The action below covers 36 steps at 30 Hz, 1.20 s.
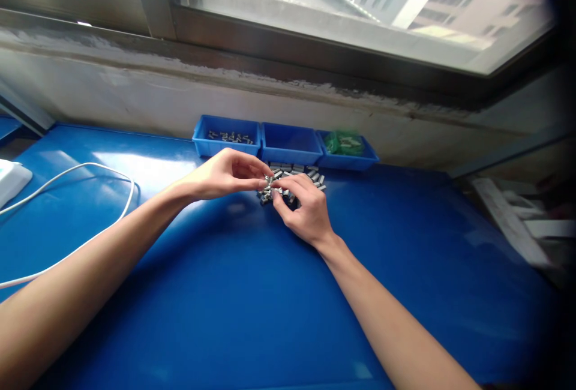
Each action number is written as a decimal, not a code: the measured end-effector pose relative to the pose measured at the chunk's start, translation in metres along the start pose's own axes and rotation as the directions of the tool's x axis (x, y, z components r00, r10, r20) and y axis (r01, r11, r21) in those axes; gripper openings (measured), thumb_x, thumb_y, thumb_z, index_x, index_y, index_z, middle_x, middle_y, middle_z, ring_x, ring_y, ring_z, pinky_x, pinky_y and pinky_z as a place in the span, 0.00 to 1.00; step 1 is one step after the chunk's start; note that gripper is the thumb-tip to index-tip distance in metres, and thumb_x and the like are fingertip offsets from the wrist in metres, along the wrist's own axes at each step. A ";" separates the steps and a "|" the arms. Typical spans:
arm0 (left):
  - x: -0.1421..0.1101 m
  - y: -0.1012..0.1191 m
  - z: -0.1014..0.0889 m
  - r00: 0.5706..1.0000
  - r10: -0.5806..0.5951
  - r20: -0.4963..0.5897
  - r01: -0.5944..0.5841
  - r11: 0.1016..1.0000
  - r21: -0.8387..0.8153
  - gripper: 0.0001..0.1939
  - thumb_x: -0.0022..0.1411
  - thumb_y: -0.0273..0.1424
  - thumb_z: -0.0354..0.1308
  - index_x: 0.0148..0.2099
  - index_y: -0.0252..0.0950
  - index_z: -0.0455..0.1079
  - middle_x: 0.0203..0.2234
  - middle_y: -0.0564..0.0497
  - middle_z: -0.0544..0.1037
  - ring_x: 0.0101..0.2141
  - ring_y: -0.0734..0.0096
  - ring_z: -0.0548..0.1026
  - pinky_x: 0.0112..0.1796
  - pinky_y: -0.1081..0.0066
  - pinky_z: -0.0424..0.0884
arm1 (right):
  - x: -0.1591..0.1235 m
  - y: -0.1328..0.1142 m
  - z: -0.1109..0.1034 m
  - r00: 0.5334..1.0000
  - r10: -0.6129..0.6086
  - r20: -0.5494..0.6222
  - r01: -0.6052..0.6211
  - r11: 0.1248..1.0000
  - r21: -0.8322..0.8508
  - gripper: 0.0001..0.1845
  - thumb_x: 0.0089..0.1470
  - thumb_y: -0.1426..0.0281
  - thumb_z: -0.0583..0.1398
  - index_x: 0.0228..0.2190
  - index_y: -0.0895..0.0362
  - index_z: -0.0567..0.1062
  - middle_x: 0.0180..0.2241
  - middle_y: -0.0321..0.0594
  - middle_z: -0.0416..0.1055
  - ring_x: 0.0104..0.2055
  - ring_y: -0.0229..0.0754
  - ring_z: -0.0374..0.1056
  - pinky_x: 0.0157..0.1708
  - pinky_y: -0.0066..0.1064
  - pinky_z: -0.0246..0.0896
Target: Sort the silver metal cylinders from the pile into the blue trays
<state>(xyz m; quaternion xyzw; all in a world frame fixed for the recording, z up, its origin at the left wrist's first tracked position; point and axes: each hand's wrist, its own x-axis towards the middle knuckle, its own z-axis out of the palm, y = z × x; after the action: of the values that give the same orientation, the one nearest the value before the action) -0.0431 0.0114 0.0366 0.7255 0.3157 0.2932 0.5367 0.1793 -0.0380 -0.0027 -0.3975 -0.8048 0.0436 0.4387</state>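
Head view, left to right. At the left edge a white device [12,181] is cut off by the frame; no lettering can be read on its visible part. A white cable [134,189] is looped over the blue bench [216,300], just beside the left forearm [112,261]; a sweep of that arm could, it is judged, drag the loop, so slack is best set farther out.

Small metallic parts [233,137] are contained in the left bin [211,149]; no label is made out on its wall. The left hand [225,175] is brought to the left side of a pile of small silver-grey pieces [282,173], its grip nearly closed at thumb and forefinger; whether a piece is pinched cannot be told.

The pile is located on the bench, between the hands and in front of the middle bin [292,158]. Its right side is met by the right hand [306,207], its grip curled; whether anything is held is hidden. For such small pieces a light fingertip pinch, one at a time, is judged best, with the wrists raised so that neighbours are not scattered.

A green bag [344,143] is set in the right bin [348,163]; any print on it is too small to tell. No brand was identified.
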 end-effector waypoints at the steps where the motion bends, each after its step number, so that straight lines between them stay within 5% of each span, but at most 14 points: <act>1: 0.000 0.000 0.001 1.000 -0.017 0.015 0.018 0.998 -0.057 0.20 0.58 0.41 0.69 0.48 0.34 0.80 0.39 0.45 0.85 0.39 0.61 0.82 0.42 0.68 0.78 | 0.000 0.000 0.000 1.000 0.004 0.000 -0.004 1.000 0.003 0.06 0.58 0.75 0.63 0.38 0.53 0.78 0.37 0.40 0.80 0.41 0.46 0.74 0.45 0.41 0.71; 9: -0.001 -0.002 0.002 0.989 -0.145 -0.003 0.143 0.978 -0.152 0.21 0.57 0.41 0.71 0.49 0.33 0.81 0.42 0.44 0.85 0.42 0.60 0.83 0.47 0.65 0.78 | 0.000 0.001 0.000 1.000 0.022 -0.006 -0.022 1.000 0.017 0.07 0.58 0.75 0.63 0.38 0.52 0.78 0.37 0.39 0.80 0.40 0.46 0.74 0.43 0.40 0.71; 13: 0.002 -0.005 -0.003 0.969 -0.125 -0.215 0.088 0.980 -0.177 0.22 0.54 0.41 0.73 0.48 0.32 0.81 0.39 0.44 0.85 0.42 0.57 0.83 0.48 0.63 0.79 | 0.001 0.001 0.000 1.000 0.022 -0.005 -0.022 1.000 0.015 0.06 0.59 0.74 0.63 0.37 0.53 0.78 0.37 0.39 0.80 0.40 0.46 0.75 0.46 0.41 0.70; 15: 0.004 -0.006 -0.007 0.899 -0.080 -0.431 -0.003 0.982 -0.188 0.23 0.53 0.41 0.73 0.47 0.33 0.81 0.38 0.43 0.85 0.41 0.57 0.83 0.48 0.61 0.79 | 0.001 0.000 0.000 0.999 0.035 -0.012 -0.034 0.999 0.021 0.05 0.59 0.74 0.63 0.36 0.53 0.78 0.36 0.39 0.80 0.40 0.45 0.75 0.45 0.41 0.71; 18: 0.006 -0.010 -0.015 0.733 -0.056 -0.678 -0.097 0.978 -0.184 0.21 0.51 0.40 0.74 0.45 0.33 0.80 0.35 0.43 0.85 0.39 0.57 0.84 0.49 0.58 0.80 | 0.001 -0.001 0.000 0.999 0.049 -0.009 -0.049 0.998 0.029 0.05 0.59 0.74 0.62 0.35 0.53 0.78 0.36 0.39 0.80 0.39 0.45 0.75 0.43 0.40 0.71; 20: 0.006 -0.011 -0.018 0.667 -0.065 -0.743 -0.134 0.970 -0.205 0.21 0.50 0.39 0.75 0.44 0.34 0.80 0.34 0.44 0.85 0.39 0.56 0.84 0.49 0.58 0.80 | 0.001 -0.001 0.000 0.999 0.048 -0.004 -0.048 0.998 0.030 0.05 0.59 0.74 0.62 0.35 0.53 0.78 0.36 0.39 0.80 0.39 0.45 0.75 0.43 0.40 0.71; 22: 0.006 -0.013 -0.019 0.649 -0.061 -0.758 -0.167 0.961 -0.220 0.23 0.49 0.38 0.75 0.46 0.34 0.79 0.36 0.44 0.85 0.42 0.55 0.83 0.50 0.58 0.79 | 0.001 -0.001 0.000 0.999 0.044 -0.008 -0.044 0.999 0.029 0.05 0.59 0.74 0.62 0.35 0.53 0.78 0.36 0.40 0.80 0.40 0.45 0.75 0.44 0.40 0.72; 26: 0.007 -0.010 -0.014 0.661 -0.010 -0.751 -0.168 0.972 -0.161 0.21 0.54 0.38 0.72 0.48 0.35 0.78 0.39 0.43 0.85 0.45 0.55 0.83 0.51 0.58 0.79 | 0.001 0.001 0.000 0.999 0.043 -0.012 -0.042 0.998 0.036 0.05 0.59 0.74 0.63 0.36 0.53 0.78 0.35 0.39 0.80 0.40 0.45 0.75 0.45 0.40 0.72; 29: 0.006 -0.008 -0.008 0.734 0.044 -0.678 -0.091 0.995 -0.034 0.16 0.59 0.39 0.68 0.46 0.35 0.79 0.38 0.44 0.85 0.42 0.57 0.84 0.48 0.60 0.80 | 0.001 0.001 0.000 0.999 0.054 0.000 -0.054 0.998 0.037 0.05 0.59 0.74 0.63 0.36 0.53 0.78 0.36 0.39 0.80 0.40 0.46 0.75 0.44 0.41 0.72; 32: 0.005 -0.010 -0.004 0.841 0.161 -0.516 -0.028 0.966 0.256 0.14 0.63 0.38 0.63 0.44 0.34 0.80 0.40 0.43 0.85 0.41 0.58 0.84 0.46 0.63 0.80 | 0.001 0.000 0.000 0.998 0.065 0.006 -0.065 0.997 0.031 0.05 0.59 0.73 0.62 0.36 0.52 0.78 0.36 0.39 0.81 0.40 0.46 0.75 0.44 0.41 0.72; 36: 0.004 -0.022 -0.003 0.936 0.302 -0.179 -0.114 0.744 0.658 0.17 0.69 0.32 0.53 0.53 0.36 0.79 0.51 0.43 0.81 0.52 0.56 0.80 0.55 0.60 0.74 | 0.001 0.000 0.000 0.998 0.065 0.001 -0.065 0.997 0.030 0.05 0.59 0.73 0.62 0.36 0.52 0.78 0.36 0.39 0.80 0.40 0.46 0.75 0.45 0.41 0.72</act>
<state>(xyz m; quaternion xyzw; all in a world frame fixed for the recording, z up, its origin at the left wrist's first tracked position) -0.0456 0.0213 0.0164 0.8474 0.3835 0.3243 0.1725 0.1789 -0.0375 -0.0014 -0.4168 -0.7906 0.0700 0.4430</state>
